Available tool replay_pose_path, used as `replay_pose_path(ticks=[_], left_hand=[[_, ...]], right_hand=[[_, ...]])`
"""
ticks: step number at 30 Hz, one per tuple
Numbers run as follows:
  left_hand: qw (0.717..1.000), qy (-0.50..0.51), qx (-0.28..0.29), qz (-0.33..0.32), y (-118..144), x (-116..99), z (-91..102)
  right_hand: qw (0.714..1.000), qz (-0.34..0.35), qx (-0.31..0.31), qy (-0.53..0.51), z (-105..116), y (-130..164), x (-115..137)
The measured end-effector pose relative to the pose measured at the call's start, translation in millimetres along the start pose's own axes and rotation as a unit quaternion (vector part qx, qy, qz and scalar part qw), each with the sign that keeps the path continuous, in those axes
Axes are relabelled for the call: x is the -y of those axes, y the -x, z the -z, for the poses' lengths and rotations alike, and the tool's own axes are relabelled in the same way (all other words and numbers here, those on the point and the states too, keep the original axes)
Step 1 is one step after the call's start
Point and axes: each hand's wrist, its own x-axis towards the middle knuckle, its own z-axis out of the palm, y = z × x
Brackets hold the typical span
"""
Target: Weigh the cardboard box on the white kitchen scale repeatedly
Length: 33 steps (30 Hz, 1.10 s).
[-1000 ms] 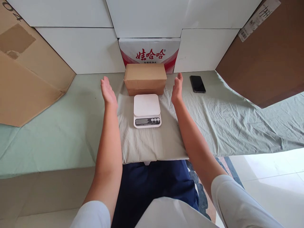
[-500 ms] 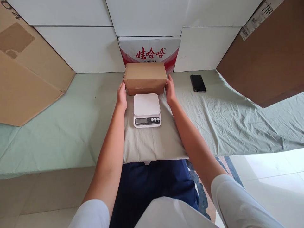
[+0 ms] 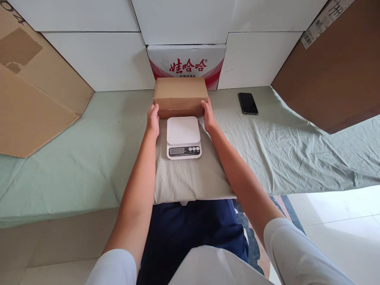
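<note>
A closed brown cardboard box [image 3: 180, 97] sits at the back middle of the cloth-covered table. My left hand [image 3: 153, 118] grips its left end near the front corner, thumb on the front edge. At the right end my right hand [image 3: 208, 114] is closed on the box, with the thumb against the front face and the other fingers hidden along the side. Just in front of the box, between my forearms, lies a white digital kitchen scale [image 3: 184, 137]. Its weighing plate is bare, and the small display looks blank.
A black phone [image 3: 247, 103] lies to the right of the box. Behind stands a white and red printed carton [image 3: 187, 59] among white panels [image 3: 101, 59]. Large cardboard sheets flank the table, one at left [image 3: 44, 91] and one at right [image 3: 329, 79]. Pale green cloth [image 3: 89, 170] covers the tabletop.
My right hand has shifted slightly left, its thumb now on the box's front face. The left hand and the box have barely moved; the scale and phone stay put.
</note>
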Motion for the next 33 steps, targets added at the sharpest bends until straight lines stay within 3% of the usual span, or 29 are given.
replay_pose_path(ticks=[4, 7, 11, 14, 17, 21, 26, 33], left_hand=[[1.000, -0.010, 0.006, -0.023, 3.0, -17.1, -1.1], [0.997, -0.015, 0.025, -0.065, 13.5, -44.3, -3.5], [0.990, -0.034, 0.068, -0.122, 47.2, -88.1, -4.3], [0.988, -0.042, 0.074, -0.126, 82.7, -106.4, -0.1], [0.994, -0.034, 0.069, -0.083, 117.5, -107.6, 4.9], [0.995, -0.031, 0.074, -0.056, 146.8, -97.8, 8.9], [0.996, -0.043, 0.052, -0.051, 154.0, -86.8, 14.4], [0.996, -0.056, 0.045, -0.043, 157.6, -82.5, 15.8]], right_hand=[[1.000, 0.027, 0.005, 0.005, -2.9, -3.0, 14.2], [0.997, 0.070, 0.021, 0.025, -3.5, -9.7, 35.4], [0.993, 0.101, 0.034, 0.046, -0.8, -6.6, 69.8], [0.995, 0.083, 0.026, 0.056, 3.5, 20.5, 89.4], [0.995, 0.076, 0.034, 0.055, 8.9, 62.6, 95.6], [0.996, 0.072, 0.047, 0.037, 14.2, 103.7, 84.5], [0.997, 0.057, 0.046, 0.034, 10.3, 118.6, 67.1], [0.998, 0.046, 0.016, 0.044, 2.2, 133.0, 61.8]])
